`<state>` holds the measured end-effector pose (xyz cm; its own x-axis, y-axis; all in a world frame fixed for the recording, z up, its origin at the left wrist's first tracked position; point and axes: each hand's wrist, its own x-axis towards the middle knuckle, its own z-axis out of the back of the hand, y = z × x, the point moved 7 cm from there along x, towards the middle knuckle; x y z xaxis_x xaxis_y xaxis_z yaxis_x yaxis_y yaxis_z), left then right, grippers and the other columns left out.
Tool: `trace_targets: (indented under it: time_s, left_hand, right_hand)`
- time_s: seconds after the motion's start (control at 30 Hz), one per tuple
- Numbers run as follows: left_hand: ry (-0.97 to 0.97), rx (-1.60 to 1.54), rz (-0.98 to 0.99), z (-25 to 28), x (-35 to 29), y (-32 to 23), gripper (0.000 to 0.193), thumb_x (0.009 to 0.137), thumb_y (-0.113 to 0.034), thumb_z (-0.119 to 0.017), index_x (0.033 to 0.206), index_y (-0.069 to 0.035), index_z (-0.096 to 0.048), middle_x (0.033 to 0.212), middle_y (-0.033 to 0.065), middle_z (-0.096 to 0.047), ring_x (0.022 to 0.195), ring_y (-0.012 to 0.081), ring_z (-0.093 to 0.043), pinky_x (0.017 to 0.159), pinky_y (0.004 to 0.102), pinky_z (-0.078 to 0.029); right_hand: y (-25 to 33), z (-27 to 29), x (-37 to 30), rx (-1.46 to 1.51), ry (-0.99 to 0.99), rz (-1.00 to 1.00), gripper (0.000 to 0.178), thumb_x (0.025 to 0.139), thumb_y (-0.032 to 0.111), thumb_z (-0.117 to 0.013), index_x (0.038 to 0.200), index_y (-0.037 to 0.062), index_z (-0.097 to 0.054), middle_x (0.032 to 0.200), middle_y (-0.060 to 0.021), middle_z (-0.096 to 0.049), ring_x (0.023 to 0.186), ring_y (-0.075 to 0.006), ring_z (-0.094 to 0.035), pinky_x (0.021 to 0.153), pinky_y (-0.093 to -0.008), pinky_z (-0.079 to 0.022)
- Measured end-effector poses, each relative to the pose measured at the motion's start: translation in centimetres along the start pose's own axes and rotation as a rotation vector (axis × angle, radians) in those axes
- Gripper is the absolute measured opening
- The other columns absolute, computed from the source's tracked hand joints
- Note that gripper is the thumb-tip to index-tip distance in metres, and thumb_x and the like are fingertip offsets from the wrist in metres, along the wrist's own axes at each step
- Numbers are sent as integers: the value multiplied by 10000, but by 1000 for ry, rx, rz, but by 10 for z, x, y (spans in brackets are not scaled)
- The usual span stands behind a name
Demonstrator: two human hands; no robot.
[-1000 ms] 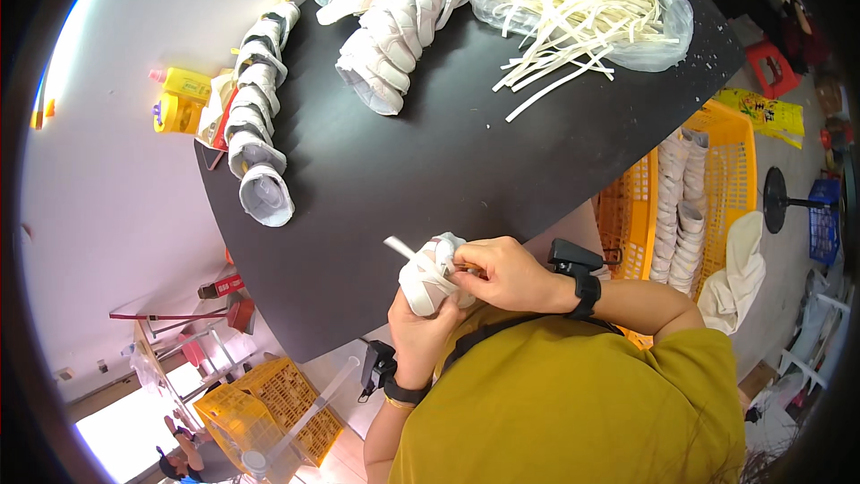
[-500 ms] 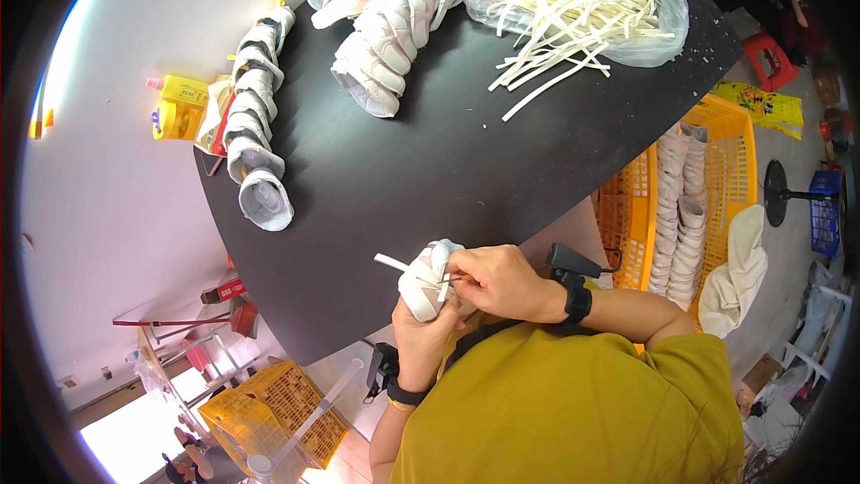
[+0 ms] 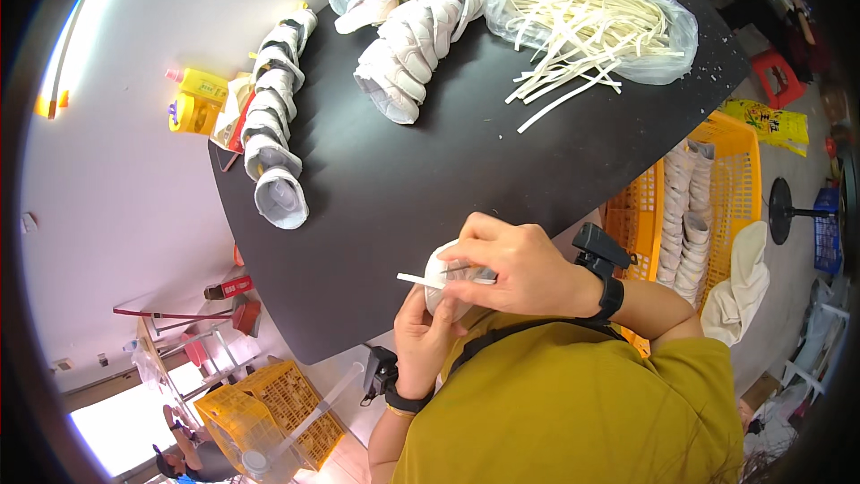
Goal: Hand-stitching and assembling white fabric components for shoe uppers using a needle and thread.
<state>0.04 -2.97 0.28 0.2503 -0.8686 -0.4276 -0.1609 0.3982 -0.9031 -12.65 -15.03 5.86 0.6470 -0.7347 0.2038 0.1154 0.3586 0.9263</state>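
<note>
Near the table's front edge, a small white shoe upper (image 3: pixel 436 255) is held close to my body. My left hand (image 3: pixel 423 336) is closed around its lower side, thumb pressed on it. A flat white strip (image 3: pixel 411 280) crosses the upper and sticks out to its left. Over the upper's right side, my right hand (image 3: pixel 533 264) pinches a thin metal rod-like tool (image 3: pixel 459 268) between thumb and fingers, its point toward the upper. Part of the upper and the strip's other end are partly hidden by my right hand.
On the dark table (image 3: pixel 376 179) lie nested rows of white shoe uppers (image 3: pixel 408 58) and a clear plastic bag (image 3: pixel 676 49) of loose pale strips (image 3: pixel 582 22). Yellow bottles (image 3: pixel 197 99) stand at the left. A yellow crate (image 3: pixel 739 161) with stacked uppers is at the right.
My right hand has lifted and spread over the upper, its fingers farther from the left hand. The upper has turned in my grip. The whole view has shifted slightly.
</note>
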Motion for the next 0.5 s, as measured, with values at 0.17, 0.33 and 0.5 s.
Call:
trace_targets:
  time_s: [0.17,0.33,0.5]
  left_hand:
    - [20,57,-102,-7,0,-9,257,976,-141,-614,1163,36,-607,1071,41,-627,884,100,-640,709,234,-591]
    - [-14,-29,-57,-3,-1,-6,272,991,-139,-588,1210,23,-586,1108,60,-643,957,122,-646,735,258,-589]
    - [-53,-428,-6,7,11,0,258,1002,-130,-557,1226,-3,-562,1120,87,-664,979,167,-668,775,295,-573]
  right_hand:
    - [4,-14,9,-142,122,113,145,799,145,-750,876,55,-666,837,-59,-582,616,-232,-615,562,-319,-505]
    - [7,-17,12,-65,129,137,112,786,98,-742,858,66,-662,865,-49,-605,624,-226,-622,569,-319,-511]
    - [24,-12,-11,58,154,228,102,784,88,-722,845,76,-641,858,-60,-655,647,-240,-635,578,-350,-507]
